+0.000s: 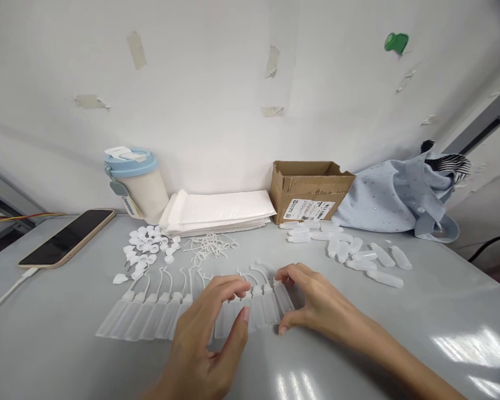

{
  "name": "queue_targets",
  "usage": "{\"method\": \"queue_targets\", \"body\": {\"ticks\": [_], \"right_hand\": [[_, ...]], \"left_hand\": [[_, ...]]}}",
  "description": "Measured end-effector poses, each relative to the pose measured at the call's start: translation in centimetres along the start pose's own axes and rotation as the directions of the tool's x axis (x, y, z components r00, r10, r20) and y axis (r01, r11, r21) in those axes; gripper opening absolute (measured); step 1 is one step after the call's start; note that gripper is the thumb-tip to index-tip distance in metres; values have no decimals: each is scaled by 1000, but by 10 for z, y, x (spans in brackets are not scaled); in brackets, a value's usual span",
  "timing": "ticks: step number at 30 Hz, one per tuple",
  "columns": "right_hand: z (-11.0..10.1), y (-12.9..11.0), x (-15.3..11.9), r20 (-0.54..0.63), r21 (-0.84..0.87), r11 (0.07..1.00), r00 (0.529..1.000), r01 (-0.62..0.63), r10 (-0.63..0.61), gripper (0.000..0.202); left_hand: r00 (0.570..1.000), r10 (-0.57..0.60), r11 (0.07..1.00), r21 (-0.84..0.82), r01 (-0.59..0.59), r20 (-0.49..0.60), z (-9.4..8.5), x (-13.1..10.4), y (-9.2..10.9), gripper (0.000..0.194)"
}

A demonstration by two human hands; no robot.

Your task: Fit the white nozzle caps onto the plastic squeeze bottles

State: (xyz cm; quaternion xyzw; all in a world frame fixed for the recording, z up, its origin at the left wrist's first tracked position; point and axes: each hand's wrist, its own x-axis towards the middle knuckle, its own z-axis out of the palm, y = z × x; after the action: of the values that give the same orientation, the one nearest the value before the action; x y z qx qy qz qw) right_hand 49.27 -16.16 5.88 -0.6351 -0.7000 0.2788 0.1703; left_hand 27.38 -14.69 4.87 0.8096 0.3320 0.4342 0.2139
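A row of translucent plastic squeeze bottles (150, 319) lies side by side on the grey table, each with a thin white strap curling from its neck. My right hand (312, 294) spans the bottle at the right end of the row (283, 299), fingertips at its neck and thumb by its base. That bottle tilts slightly against its neighbours. Over the middle of the row hovers my left hand (216, 333), thumb and fingers apart, hiding several bottles. Behind the row are a heap of small white caps (144, 244) and a pile of loose white straps (210, 247).
Loose bottles without straps (364, 255) are scattered at the right. Along the wall stand a blue-lidded cup (144, 189), stacked white packets (220, 208), a cardboard box (312, 191) and a light-blue cloth bag (383, 197). A phone (69, 236) with a cable lies left.
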Motion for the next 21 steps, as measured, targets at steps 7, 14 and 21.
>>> {"method": "queue_targets", "body": {"ticks": [7,14,21], "right_hand": [[2,-3,2,11,-55,998,1000,-6,7,62],[3,-3,0,20,-109,994,1000,-4,7,64],[2,-4,1,53,-125,992,998,-30,37,64]], "left_hand": [[1000,25,1000,-4,-24,15,0,1,-2,27],[999,41,999,-4,-41,17,-1,1,-2,28],[999,41,999,1,-41,14,-2,1,-2,27]]}}
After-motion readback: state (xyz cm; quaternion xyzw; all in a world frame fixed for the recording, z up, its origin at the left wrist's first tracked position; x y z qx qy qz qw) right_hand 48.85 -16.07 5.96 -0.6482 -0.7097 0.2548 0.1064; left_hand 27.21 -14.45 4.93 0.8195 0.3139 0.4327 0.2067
